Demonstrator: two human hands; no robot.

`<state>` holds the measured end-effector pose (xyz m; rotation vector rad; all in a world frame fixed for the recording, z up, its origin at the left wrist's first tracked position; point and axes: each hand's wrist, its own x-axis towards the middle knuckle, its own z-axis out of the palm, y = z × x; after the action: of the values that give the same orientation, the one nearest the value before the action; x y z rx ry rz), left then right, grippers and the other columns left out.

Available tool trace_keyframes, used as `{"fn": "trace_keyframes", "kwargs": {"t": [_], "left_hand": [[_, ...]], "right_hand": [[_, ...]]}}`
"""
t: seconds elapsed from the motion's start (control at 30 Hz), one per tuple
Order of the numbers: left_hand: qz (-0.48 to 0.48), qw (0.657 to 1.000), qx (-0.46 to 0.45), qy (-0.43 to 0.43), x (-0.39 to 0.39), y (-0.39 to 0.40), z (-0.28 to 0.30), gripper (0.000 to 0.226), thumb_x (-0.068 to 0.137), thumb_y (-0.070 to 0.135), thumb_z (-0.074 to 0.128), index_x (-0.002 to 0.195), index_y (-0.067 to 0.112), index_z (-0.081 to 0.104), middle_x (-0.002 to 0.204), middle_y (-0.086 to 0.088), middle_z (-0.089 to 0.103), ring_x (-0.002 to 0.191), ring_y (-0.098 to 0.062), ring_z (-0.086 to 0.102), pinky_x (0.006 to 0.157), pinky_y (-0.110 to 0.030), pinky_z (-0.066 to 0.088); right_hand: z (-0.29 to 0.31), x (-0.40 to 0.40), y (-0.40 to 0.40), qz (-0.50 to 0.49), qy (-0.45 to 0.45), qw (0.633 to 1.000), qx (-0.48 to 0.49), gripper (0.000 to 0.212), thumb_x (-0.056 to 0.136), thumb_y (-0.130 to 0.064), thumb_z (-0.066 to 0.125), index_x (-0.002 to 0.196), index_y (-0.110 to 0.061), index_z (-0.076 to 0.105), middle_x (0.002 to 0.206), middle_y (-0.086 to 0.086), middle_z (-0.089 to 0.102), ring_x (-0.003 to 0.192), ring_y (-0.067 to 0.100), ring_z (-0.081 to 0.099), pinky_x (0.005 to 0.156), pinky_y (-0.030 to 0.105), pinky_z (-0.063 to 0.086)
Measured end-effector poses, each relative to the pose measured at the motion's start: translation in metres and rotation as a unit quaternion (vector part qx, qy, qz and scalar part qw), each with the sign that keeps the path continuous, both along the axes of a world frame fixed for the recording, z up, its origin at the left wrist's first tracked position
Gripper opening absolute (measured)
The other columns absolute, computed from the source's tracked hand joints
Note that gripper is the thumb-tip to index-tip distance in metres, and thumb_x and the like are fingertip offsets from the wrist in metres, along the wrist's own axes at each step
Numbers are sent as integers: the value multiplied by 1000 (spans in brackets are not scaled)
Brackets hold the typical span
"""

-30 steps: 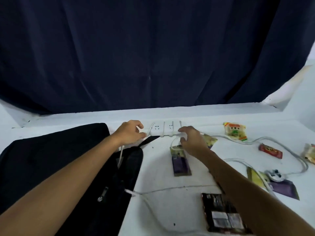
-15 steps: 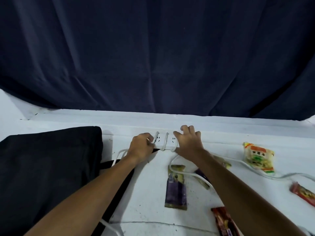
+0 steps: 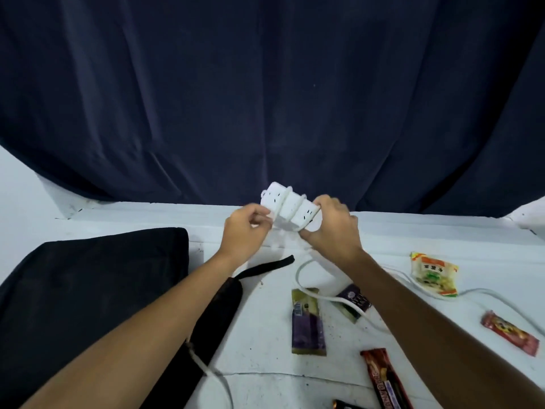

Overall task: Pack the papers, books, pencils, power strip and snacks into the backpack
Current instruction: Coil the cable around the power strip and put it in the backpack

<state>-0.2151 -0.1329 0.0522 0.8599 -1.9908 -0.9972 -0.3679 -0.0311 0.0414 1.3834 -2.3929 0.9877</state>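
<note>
1. The power strip (image 3: 290, 212) has come up off the table (image 3: 265, 343) — half a second ago it lay flat near the far edge under both hands, and now it is held in the air, tilted, in front of the dark curtain (image 3: 265, 98).

2. Two turns of its white cord (image 3: 333, 299) now cross the strip's body. That reads as winding the cord round the strip to bundle it before it goes into the backpack (image 3: 88, 290); much cord is loose yet, trailing over the table and across the snacks.

3. Left hand (image 3: 244, 231): fingers curled, tips pinched together at the strip's near left end. Whether they pinch the cord or the strip's corner I cannot tell.

4. Right hand (image 3: 333, 228): fingers curled round the strip's right end, thumb below, gripping it firmly.

5. The backpack lies flat at the left, its strap (image 3: 265, 267) reaching toward the hands; nothing shows of the strip being near its opening.

6. Still on the table — the purple snack packet (image 3: 308, 323), the yellow snack bag (image 3: 435, 276), the red snack bar (image 3: 510, 332) and the brown snack bar (image 3: 386, 379). So packing the snacks looks undone.
</note>
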Motion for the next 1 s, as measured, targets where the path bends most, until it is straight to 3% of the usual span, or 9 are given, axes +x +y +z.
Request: {"fn": "trace_keyframes", "kwargs": {"t": [0.17, 0.27, 0.4, 0.53, 0.63, 0.7, 0.8, 0.9, 1.0], "left_hand": [[-26, 990, -95, 102, 22, 38, 84, 24, 87, 5, 62, 105, 16, 72, 97, 7, 70, 91, -7, 65, 86, -23, 52], [-15, 987, -113, 115, 41, 65, 127, 31, 89, 16, 57, 111, 34, 70, 97, 1, 58, 91, -11, 54, 87, -26, 46], [-133, 980, 81, 124, 73, 108, 170, 35, 95, 25, 49, 78, 51, 64, 82, 0, 63, 73, -13, 52, 69, -37, 51], [-248, 924, 257, 138, 90, 131, 173, 20, 99, 27, 47, 112, 32, 62, 106, -8, 70, 88, -27, 69, 80, -55, 57], [-263, 891, 322, 180, 96, 139, 166, 31, 98, 24, 52, 128, 15, 49, 107, -9, 68, 86, -28, 69, 63, -49, 59], [-251, 881, 344, 205, 100, 143, 159, 35, 94, 23, 60, 126, 16, 49, 106, -8, 69, 85, -27, 69, 57, -41, 55], [-219, 888, 350, 202, 104, 146, 150, 42, 87, 20, 70, 125, 15, 53, 109, -11, 70, 83, -26, 72, 56, -37, 56], [-252, 879, 374, 157, 116, 148, 146, 43, 85, 25, 68, 124, 11, 58, 108, -16, 65, 74, -28, 68, 49, -30, 51], [-342, 866, 357, 77, 136, 145, 145, 46, 85, 24, 63, 129, 17, 57, 106, -18, 63, 67, -31, 64, 42, -26, 48]], "right_hand": [[99, 42, 24, 15, -62, 989, -131, 53, 69, -51, 75, 100, -18, 48, 100, -2, 53, 91, 22, 57, 73, 42, 50], [144, 73, 44, 1, -81, 982, -169, 57, 65, -60, 72, 95, -21, 43, 99, -3, 54, 82, 22, 63, 70, 43, 53], [167, 106, 71, -12, -144, 973, -182, 51, 70, -51, 73, 100, -21, 44, 101, -3, 57, 86, 18, 60, 73, 37, 52], [168, 138, 104, 49, -316, 920, -226, 25, 84, -30, 66, 103, -18, 57, 94, -4, 65, 84, 15, 66, 66, 29, 52], [164, 163, 128, 118, -386, 875, -267, 18, 92, -17, 52, 100, -13, 68, 99, 10, 70, 83, 18, 66, 68, 34, 54], [154, 177, 143, 176, -373, 872, -262, 26, 89, -9, 49, 103, -15, 70, 99, 18, 68, 77, 17, 64, 64, 34, 55], [142, 187, 160, 156, -248, 927, -233, 31, 80, -14, 62, 97, -39, 70, 100, 16, 65, 80, 23, 64, 75, 36, 55], [141, 181, 174, 128, -253, 912, -297, 15, 87, -7, 63, 90, -18, 73, 89, 4, 71, 77, 9, 64, 71, 24, 51], [140, 156, 183, 50, -232, 899, -369, 17, 83, -15, 66, 99, -20, 69, 108, 8, 64, 96, 17, 61, 88, 34, 51]]}}
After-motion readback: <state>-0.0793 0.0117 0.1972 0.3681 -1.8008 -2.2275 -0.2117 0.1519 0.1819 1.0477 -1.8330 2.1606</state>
